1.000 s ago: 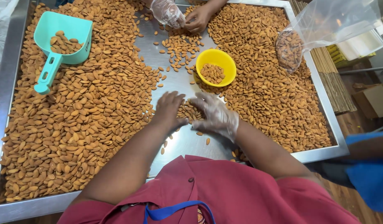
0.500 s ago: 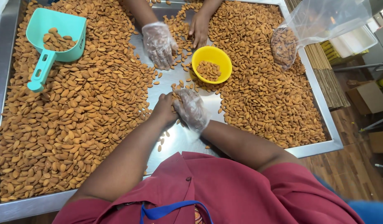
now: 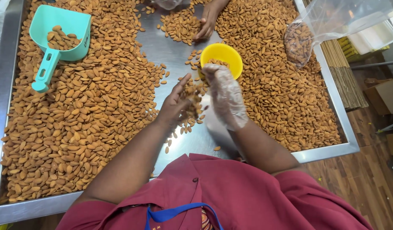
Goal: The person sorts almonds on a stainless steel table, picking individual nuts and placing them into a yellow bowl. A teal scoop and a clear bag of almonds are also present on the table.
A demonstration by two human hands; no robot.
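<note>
Bright, even light falls from overhead; the bare steel tray shows a soft pale sheen at centre; shadows are faint and short; the gloved right hand is slightly motion-blurred; straight edges bow toward the frame's corners; glare whitens the plastic bag at upper right.
</note>
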